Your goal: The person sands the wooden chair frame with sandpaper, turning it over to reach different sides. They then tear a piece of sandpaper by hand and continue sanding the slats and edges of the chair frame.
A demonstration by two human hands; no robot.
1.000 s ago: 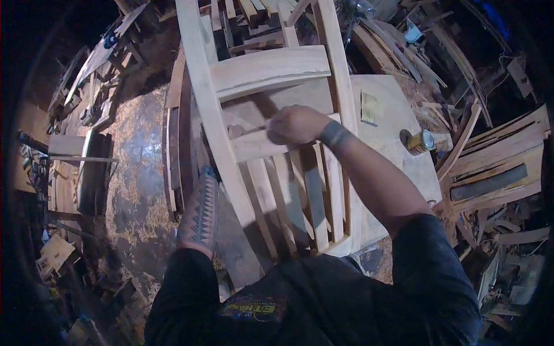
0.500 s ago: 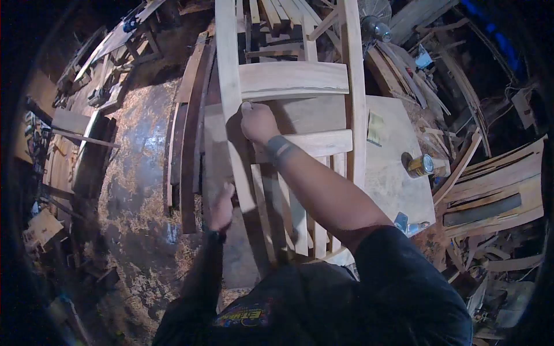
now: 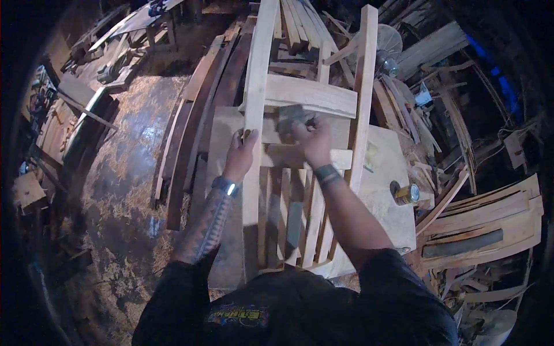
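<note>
A pale wooden chair frame (image 3: 311,95) lies across a board, with two long posts, curved cross rails and several slats. My left hand (image 3: 240,154) is wrapped round its left post, just below the upper rail. Between the posts, my right hand (image 3: 314,141) is closed above the lower rail. A blurred dark patch shows beside its fingers, and I cannot make out what the hand holds.
The pale board (image 3: 381,199) extends under the frame, with a tin can (image 3: 407,195) near its right side. Long planks (image 3: 193,130) lie on the left. Curved wood pieces (image 3: 482,225) are at the right, and a fan (image 3: 389,43) stands behind.
My left hand has risen from beside the frame onto the left post. My right hand has left that post and moved right. The frame appears shifted right and turned slightly in view.
</note>
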